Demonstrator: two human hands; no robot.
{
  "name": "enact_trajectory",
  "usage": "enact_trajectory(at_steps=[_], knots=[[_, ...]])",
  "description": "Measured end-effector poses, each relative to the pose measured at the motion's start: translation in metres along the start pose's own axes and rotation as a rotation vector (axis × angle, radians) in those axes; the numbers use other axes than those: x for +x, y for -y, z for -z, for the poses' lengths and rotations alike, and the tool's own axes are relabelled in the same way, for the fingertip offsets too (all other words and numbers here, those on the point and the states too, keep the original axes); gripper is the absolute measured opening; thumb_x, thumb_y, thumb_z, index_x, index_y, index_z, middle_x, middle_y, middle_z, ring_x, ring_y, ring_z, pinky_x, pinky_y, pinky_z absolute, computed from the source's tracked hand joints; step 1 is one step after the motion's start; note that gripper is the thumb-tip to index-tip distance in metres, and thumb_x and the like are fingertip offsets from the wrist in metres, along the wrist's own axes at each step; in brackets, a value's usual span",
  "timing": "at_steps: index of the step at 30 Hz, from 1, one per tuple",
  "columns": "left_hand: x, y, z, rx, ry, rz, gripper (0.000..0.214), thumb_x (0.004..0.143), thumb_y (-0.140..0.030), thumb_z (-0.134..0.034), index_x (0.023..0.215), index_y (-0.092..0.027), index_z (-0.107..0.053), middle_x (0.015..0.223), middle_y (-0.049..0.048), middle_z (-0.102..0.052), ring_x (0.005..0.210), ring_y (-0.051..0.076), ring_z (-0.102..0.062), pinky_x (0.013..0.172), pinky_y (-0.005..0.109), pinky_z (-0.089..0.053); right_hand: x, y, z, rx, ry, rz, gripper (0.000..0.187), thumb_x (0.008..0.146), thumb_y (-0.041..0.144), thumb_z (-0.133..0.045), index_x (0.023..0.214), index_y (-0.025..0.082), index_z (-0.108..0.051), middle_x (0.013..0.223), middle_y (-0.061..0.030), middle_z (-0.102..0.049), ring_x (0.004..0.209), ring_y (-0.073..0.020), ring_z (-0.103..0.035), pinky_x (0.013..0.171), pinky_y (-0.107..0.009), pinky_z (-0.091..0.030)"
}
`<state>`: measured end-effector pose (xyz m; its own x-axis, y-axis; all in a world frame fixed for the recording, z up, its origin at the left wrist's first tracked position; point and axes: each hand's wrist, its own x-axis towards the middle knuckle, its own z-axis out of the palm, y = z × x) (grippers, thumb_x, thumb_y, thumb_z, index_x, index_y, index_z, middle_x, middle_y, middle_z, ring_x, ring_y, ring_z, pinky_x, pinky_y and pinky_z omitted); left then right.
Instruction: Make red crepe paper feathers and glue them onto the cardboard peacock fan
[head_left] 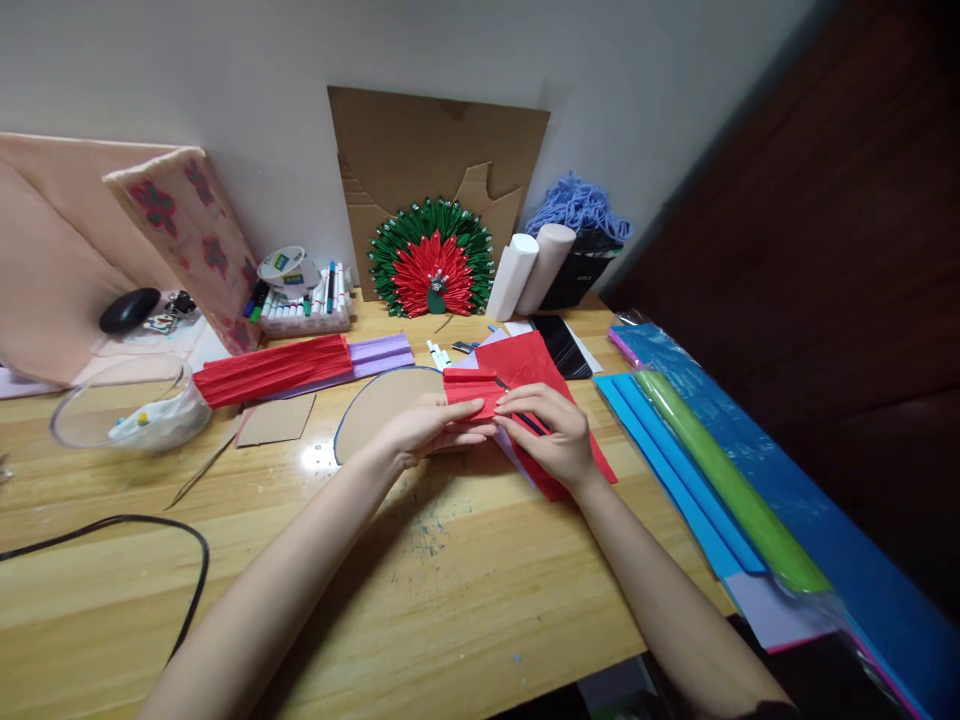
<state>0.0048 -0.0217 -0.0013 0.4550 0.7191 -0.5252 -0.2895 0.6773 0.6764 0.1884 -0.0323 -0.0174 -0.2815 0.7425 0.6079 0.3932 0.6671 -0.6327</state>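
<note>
A small piece of red crepe paper (471, 388), creased crosswise with a folded band along its top, is held up over the table. My left hand (427, 428) grips it from the left, thumb on top and fingers beneath. At its right edge, the fingertips of my right hand (551, 430) pinch the paper. A thin dark object (532, 424) shows under the right hand; whether it is held or lying there I cannot tell. Below are a larger red sheet (525, 358) and a cardboard disc (379, 405) with a blue edge, partly hidden by my left hand.
A red and green peacock-like fan (433, 265) leans on a cardboard panel (442, 130) at the back. Pleated red paper (277, 368) and a marker box (307, 312) stand left. Paper rolls (735, 480) line the right. A black cable (202, 560) lies front left.
</note>
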Motion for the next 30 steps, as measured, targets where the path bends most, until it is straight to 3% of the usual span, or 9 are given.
enact_trajectory(at_steps=[6,10,17,21,25,30], knots=[[-0.003,0.001,-0.005,0.177,-0.035,-0.153,0.012,0.076,-0.021,-0.064,0.081,-0.011,-0.068,0.078,0.007,-0.071,0.071,0.011,-0.066,0.067,0.019,-0.051,0.002,-0.001,0.0,-0.014,0.014,-0.064,0.007,0.076,0.022,-0.064,0.081,0.025,-0.068,0.091,-0.0042,-0.062,0.087,-0.0191,-0.06,0.082,-0.036,-0.048],[0.0,0.003,-0.005,0.264,-0.07,-0.168,0.014,0.074,-0.025,-0.066,0.077,-0.013,-0.069,0.075,0.0065,-0.071,0.071,0.011,-0.065,0.067,0.02,-0.05,0.004,0.001,-0.003,-0.007,0.007,-0.153,0.003,0.076,0.022,-0.064,0.077,0.023,-0.066,0.098,-0.0052,-0.057,0.096,-0.0204,-0.057,0.087,-0.037,-0.045],[0.002,0.007,-0.005,0.436,-0.064,-0.237,0.028,0.067,-0.037,-0.069,0.078,-0.011,-0.07,0.077,0.0083,-0.07,0.068,0.013,-0.063,0.061,0.021,-0.048,0.004,0.0,-0.003,-0.007,0.024,-0.215,0.002,0.074,0.019,-0.062,0.072,0.021,-0.063,0.095,-0.005,-0.056,0.093,-0.0201,-0.056,0.085,-0.036,-0.045],[0.003,0.009,-0.005,0.461,-0.095,-0.26,0.018,0.067,-0.027,-0.069,0.073,-0.011,-0.069,0.072,0.0058,-0.07,0.064,0.011,-0.062,0.061,0.022,-0.048,0.003,-0.001,-0.006,0.012,0.007,-0.227,0.004,0.072,0.021,-0.064,0.072,0.021,-0.06,0.096,-0.0052,-0.055,0.094,-0.0201,-0.056,0.085,-0.036,-0.046],[0.004,0.01,-0.008,0.383,-0.107,-0.354,0.012,0.072,-0.019,-0.063,0.078,-0.011,-0.068,0.075,0.0051,-0.071,0.068,0.012,-0.063,0.07,0.025,-0.049,0.0,-0.008,-0.013,0.212,-0.149,-0.422,0.027,0.066,0.027,-0.07,0.085,0.021,-0.053,0.089,-0.0026,-0.054,0.079,-0.0157,-0.059,0.071,-0.03,-0.052],[0.005,0.012,-0.011,0.451,-0.14,-0.483,0.018,0.072,-0.022,-0.062,0.084,-0.009,-0.068,0.08,0.0069,-0.072,0.073,0.015,-0.064,0.073,0.028,-0.05,0.001,-0.008,-0.014,0.468,-0.006,-0.667,0.032,0.062,0.04,-0.073,0.076,0.019,-0.053,0.07,0.0004,-0.059,0.066,-0.0154,-0.062,0.064,-0.029,-0.054]])
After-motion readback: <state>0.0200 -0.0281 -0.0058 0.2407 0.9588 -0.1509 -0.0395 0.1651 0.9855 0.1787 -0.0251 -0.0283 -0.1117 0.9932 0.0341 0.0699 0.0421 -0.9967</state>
